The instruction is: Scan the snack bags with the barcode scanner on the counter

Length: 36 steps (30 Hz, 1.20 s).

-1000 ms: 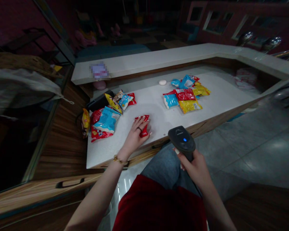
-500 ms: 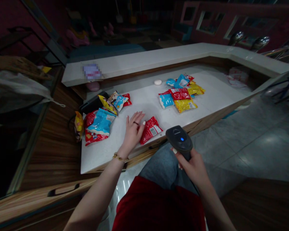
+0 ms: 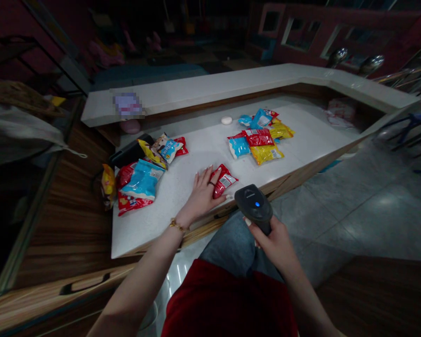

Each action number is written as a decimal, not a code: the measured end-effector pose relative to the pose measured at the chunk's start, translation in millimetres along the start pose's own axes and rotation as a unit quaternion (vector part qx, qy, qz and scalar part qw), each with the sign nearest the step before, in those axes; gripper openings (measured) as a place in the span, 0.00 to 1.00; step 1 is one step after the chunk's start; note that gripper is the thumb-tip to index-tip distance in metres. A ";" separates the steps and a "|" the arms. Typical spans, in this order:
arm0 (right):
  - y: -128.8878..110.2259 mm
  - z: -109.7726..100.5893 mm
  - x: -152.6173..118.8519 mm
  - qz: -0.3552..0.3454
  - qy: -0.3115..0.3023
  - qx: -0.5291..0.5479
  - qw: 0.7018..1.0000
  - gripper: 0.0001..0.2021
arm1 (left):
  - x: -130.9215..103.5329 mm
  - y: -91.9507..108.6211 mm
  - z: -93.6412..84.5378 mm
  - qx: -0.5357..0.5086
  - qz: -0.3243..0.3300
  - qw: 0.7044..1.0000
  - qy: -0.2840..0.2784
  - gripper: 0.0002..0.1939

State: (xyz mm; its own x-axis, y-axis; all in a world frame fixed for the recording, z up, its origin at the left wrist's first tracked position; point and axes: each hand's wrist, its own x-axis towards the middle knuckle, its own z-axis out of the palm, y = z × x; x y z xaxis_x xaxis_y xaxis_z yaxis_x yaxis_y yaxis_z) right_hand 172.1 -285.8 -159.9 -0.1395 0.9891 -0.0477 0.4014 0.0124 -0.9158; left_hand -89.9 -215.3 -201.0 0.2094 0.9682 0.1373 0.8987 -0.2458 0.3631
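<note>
My left hand (image 3: 207,193) lies on a red snack bag (image 3: 225,179) near the counter's front edge, fingers spread over its left part and thumb along its near side. The bag's barcode side faces up. In my right hand (image 3: 272,238) is a black barcode scanner (image 3: 254,206) with a blue light lit on top; its head points toward the counter, just right of the red bag. A pile of snack bags (image 3: 143,180) in blue, red and yellow lies to the left, and another group of bags (image 3: 259,138) lies farther back to the right.
The white counter (image 3: 203,152) has a raised ledge (image 3: 210,91) along its back. A black device (image 3: 131,150) sits partly behind the left pile. A white oval object (image 3: 226,120) rests near the back. Wooden drawers with a black handle (image 3: 86,284) are at lower left.
My left hand has moved right, from beside the red bag onto it, and the bag now lies turned and partly covered. The scanner stays in my right hand; the view has shifted slightly.
</note>
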 end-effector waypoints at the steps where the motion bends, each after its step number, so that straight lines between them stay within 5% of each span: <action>1: 0.8 -0.4 -0.1 0.003 0.000 -0.002 1.000 0.13 | -1.1 0.7 0.0 0.010 -0.005 1.000 0.011 0.47; 10: -7.5 7.5 3.9 -0.003 -0.054 -0.001 0.999 0.12 | -6.1 11.3 5.0 0.056 -0.049 0.991 0.112 0.37; 36: -16.0 8.6 3.2 -0.008 -0.044 -0.001 0.999 0.11 | -7.2 10.5 4.9 0.042 -0.053 0.990 0.125 0.36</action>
State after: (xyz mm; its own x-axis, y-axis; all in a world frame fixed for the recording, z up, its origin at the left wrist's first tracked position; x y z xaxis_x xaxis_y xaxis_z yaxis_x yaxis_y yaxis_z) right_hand 157.4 -284.1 -148.8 -0.2256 0.9719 -0.0678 0.4000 0.0290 -0.9161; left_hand -80.1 -224.7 -202.7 0.0191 0.9435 0.3307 0.9417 -0.1282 0.3112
